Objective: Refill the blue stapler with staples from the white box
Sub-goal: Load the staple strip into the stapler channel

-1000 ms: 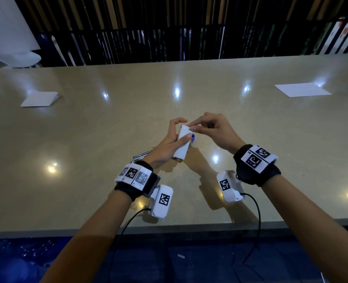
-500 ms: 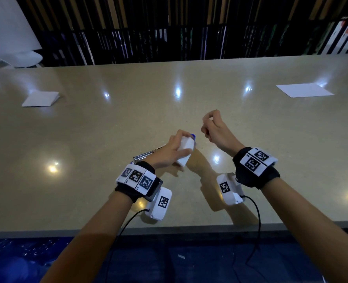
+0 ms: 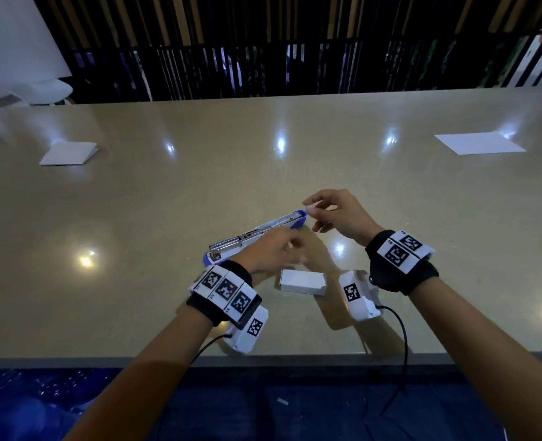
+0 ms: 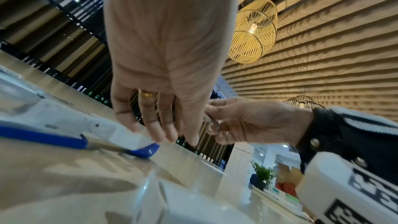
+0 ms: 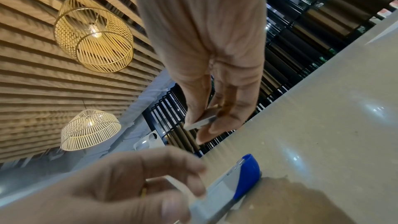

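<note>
The blue stapler (image 3: 263,232) lies swung open and flat on the table, its metal channel facing up and its blue tip (image 5: 247,168) pointing at my right hand. The white box (image 3: 301,281) rests on the table in front of it, between my wrists. My right hand (image 3: 309,209) pinches a short strip of staples (image 5: 200,123) between thumb and fingers, just past the stapler's tip. Blurred by motion, my left hand (image 3: 290,246) hovers over the stapler's middle with fingers (image 4: 159,132) hanging fairly straight and holding nothing.
The beige table (image 3: 136,218) stretches wide. A folded white paper (image 3: 67,153) lies far left and a white sheet (image 3: 479,143) far right. The table's front edge runs just below my wrists. A dark slatted railing stands behind the table.
My left hand has put the white box down near the front edge and let go, then moved toward the stapler. My right hand has carried the staple strip to the stapler's tip.
</note>
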Demonstrator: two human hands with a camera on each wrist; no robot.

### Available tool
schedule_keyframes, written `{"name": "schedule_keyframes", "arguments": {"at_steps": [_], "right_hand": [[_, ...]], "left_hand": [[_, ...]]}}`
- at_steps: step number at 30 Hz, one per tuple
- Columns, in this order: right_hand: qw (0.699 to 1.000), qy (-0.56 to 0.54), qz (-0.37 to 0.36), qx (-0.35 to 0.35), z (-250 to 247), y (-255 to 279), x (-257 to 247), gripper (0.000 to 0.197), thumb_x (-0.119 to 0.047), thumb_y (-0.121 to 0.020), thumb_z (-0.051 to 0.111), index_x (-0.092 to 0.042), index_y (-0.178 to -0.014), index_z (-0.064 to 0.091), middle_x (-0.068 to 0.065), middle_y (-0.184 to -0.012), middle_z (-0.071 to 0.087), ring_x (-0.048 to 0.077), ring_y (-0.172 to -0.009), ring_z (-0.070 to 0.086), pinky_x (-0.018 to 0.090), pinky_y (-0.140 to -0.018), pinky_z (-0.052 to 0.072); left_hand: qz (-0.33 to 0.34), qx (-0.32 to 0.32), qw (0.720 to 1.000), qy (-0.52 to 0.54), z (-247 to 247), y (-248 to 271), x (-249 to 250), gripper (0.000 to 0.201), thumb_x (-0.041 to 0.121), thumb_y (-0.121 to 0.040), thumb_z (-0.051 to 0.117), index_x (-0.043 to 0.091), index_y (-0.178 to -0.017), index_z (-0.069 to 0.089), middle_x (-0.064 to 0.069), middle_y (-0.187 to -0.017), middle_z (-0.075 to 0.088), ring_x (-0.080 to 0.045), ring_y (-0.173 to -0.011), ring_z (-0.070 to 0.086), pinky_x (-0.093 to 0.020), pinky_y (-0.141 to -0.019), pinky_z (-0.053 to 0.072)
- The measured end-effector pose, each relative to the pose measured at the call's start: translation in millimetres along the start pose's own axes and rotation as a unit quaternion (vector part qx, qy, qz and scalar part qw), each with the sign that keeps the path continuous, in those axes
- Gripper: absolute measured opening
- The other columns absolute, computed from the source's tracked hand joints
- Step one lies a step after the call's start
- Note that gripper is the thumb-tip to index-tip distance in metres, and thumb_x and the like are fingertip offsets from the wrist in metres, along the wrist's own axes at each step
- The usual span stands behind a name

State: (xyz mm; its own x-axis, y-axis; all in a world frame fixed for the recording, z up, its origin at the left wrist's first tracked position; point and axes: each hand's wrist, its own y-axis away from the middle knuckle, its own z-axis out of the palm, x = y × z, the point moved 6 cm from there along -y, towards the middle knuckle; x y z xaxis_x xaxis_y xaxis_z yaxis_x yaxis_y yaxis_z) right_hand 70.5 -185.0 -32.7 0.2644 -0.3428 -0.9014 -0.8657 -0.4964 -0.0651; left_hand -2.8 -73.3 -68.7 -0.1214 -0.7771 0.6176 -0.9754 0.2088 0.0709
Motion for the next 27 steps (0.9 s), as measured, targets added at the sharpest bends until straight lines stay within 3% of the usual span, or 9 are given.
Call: {"name": "schedule_keyframes", "arguments": {"at_steps": [2,4,8,11,14,18,21,25,27], "right_hand": [[0.999,-0.029,0.019,0.002,-2,0,2,0.023,-0.012,-0.086,0.066,-0.002,-0.106,0.063,0.006,-0.074,0.062,0.016,-0.05,0.063,0.02,-0.046,0.047],[0.998,-0.055,0.033,-0.008,-1,0,3,0.024,-0.011,-0.082,0.07,-0.003,-0.104,0.061,0.009,-0.073,0.064,0.009,-0.043,0.062,0.021,-0.046,0.047],[0.992,-0.114,0.033,-0.043,8,-3,-1,0.024,-0.005,-0.08,0.07,-0.001,-0.101,0.059,0.016,-0.071,0.066,0.009,-0.041,0.062,0.023,-0.049,0.052],[0.989,-0.132,0.02,-0.059,14,-5,-5,0.02,-0.001,-0.08,0.069,0.0,-0.098,0.058,0.006,-0.058,0.069,0.008,-0.04,0.062,0.019,-0.046,0.053],[0.987,-0.138,0.015,-0.076,21,-10,-5,0.014,0.0,-0.08,0.069,-0.005,-0.088,0.059,0.001,-0.054,0.069,0.008,-0.04,0.062,0.018,-0.046,0.053],[0.989,-0.112,0.006,-0.097,32,-16,-7,0.013,-0.001,-0.081,0.069,-0.006,-0.086,0.058,0.013,-0.066,0.064,0.007,-0.042,0.061,0.018,-0.05,0.055],[0.993,-0.065,0.006,-0.103,41,-25,-4,0.016,-0.002,-0.081,0.068,-0.003,-0.096,0.061,0.009,-0.069,0.064,0.006,-0.046,0.062,0.018,-0.053,0.055],[0.991,0.092,-0.03,-0.089,51,-43,6,0.03,-0.008,-0.077,0.074,-0.001,-0.105,0.066,0.007,-0.092,0.064,0.015,-0.077,0.06,0.013,-0.065,0.049],[0.976,0.192,-0.045,-0.092,56,-49,12,0.039,-0.012,-0.076,0.074,-0.008,-0.114,0.065,0.006,-0.111,0.06,0.019,-0.096,0.056,0.017,-0.08,0.046]], "left_hand": [[0.002,0.103,0.993,0.055,-23,1,-3,0.039,0.018,-0.087,0.065,0.009,-0.123,0.054,-0.004,-0.111,0.058,-0.013,-0.089,0.057,-0.013,-0.069,0.043],[0.015,0.166,0.983,0.082,-39,4,-2,0.045,0.017,-0.084,0.068,0.013,-0.126,0.053,0.002,-0.107,0.058,-0.009,-0.083,0.058,-0.015,-0.067,0.047],[0.067,0.217,0.973,0.032,-51,6,6,0.044,0.024,-0.08,0.072,0.014,-0.122,0.061,0.001,-0.108,0.064,-0.007,-0.087,0.058,-0.01,-0.076,0.046],[0.096,0.241,0.966,0.014,-52,7,7,0.031,0.025,-0.079,0.073,0.013,-0.107,0.071,-0.001,-0.099,0.07,-0.009,-0.084,0.061,-0.008,-0.074,0.043],[0.103,0.262,0.96,0.005,-55,10,5,0.02,0.024,-0.08,0.072,0.012,-0.096,0.075,-0.004,-0.089,0.07,-0.011,-0.078,0.06,-0.015,-0.072,0.045],[0.065,0.257,0.963,-0.048,-58,13,-5,0.02,0.031,-0.082,0.067,0.018,-0.095,0.075,-0.002,-0.087,0.068,-0.014,-0.078,0.061,-0.034,-0.073,0.051],[0.028,0.261,0.959,-0.102,-64,21,-20,0.019,0.03,-0.084,0.065,0.018,-0.096,0.073,0.0,-0.09,0.068,-0.015,-0.081,0.061,-0.035,-0.077,0.052],[-0.1,0.261,0.951,-0.129,-72,37,-66,0.012,0.031,-0.084,0.065,0.025,-0.092,0.07,0.01,-0.087,0.063,-0.015,-0.089,0.061,-0.041,-0.086,0.047],[-0.158,0.253,0.946,-0.126,-71,44,-87,0.01,0.034,-0.083,0.066,0.027,-0.088,0.069,0.013,-0.084,0.059,-0.015,-0.089,0.061,-0.042,-0.089,0.046]]}}
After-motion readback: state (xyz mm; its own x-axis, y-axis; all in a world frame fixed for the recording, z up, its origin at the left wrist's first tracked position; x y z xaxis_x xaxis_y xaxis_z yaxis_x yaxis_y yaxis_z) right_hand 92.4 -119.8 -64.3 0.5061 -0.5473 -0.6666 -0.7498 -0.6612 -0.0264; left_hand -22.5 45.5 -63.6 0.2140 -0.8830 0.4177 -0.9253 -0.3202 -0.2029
